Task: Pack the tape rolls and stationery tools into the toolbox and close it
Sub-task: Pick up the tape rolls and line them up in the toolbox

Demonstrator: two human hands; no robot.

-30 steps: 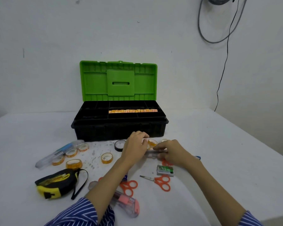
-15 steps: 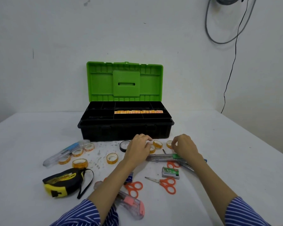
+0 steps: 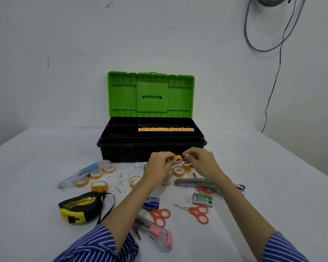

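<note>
A black toolbox (image 3: 151,148) stands open at the table's middle, its green lid (image 3: 151,94) upright; a row of orange tape rolls (image 3: 166,129) fills one tray compartment. In front of the box, my left hand (image 3: 158,168) and my right hand (image 3: 201,163) together hold a small orange tape roll (image 3: 177,158) just above the table. Loose tape rolls lie below them (image 3: 178,172) and to the left (image 3: 99,186). A grey-green utility knife (image 3: 194,182) lies under my right forearm.
Also on the white table: a yellow-black tape measure (image 3: 80,207), a clear pen case (image 3: 83,173), two orange scissors (image 3: 197,212) (image 3: 160,216), a pink cutter (image 3: 155,233), a green staple box (image 3: 203,199), a blue box (image 3: 151,202). A cable (image 3: 273,87) hangs on the right wall.
My right hand let go of the utility knife, which now lies on the table. Both hands rose toward the toolbox front and took hold of one small tape roll.
</note>
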